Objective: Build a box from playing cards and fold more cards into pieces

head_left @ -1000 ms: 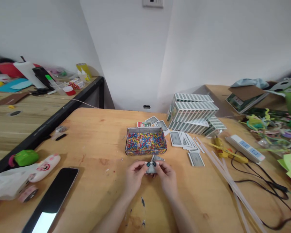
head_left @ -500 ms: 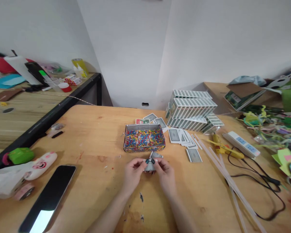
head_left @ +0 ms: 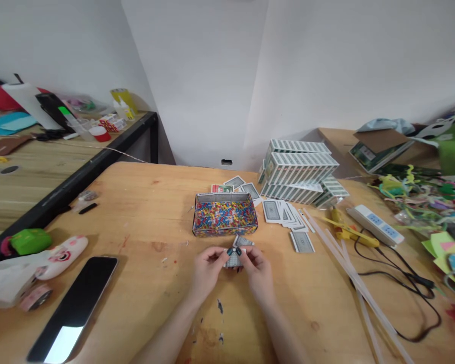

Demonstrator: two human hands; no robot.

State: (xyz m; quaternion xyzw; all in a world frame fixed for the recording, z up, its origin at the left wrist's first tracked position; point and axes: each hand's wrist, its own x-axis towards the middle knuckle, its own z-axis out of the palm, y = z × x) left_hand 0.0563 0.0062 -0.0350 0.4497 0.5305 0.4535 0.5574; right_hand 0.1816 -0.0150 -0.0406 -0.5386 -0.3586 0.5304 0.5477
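My left hand (head_left: 207, 270) and my right hand (head_left: 258, 270) meet at the table's near middle, fingers pinched on a small folded playing card (head_left: 234, 259) held between them. Another folded card piece (head_left: 243, 241) lies just beyond my fingers. Behind that stands a shallow colourful paper box (head_left: 225, 220), open on top. Loose playing cards (head_left: 284, 212) are spread to its right, and stacked card packs (head_left: 301, 172) rise at the back.
A black phone (head_left: 74, 308) lies at the near left beside a pink-and-white toy (head_left: 62, 253) and a green object (head_left: 29, 240). Glue sticks (head_left: 349, 273), a yellow tool (head_left: 349, 233), a power strip (head_left: 375, 225) and its black cable (head_left: 413, 283) lie right. Craft clutter fills the far right.
My hands keep working the folded card at the same spot. The view has tipped slightly, so everything sits a little lower and to the left than before.
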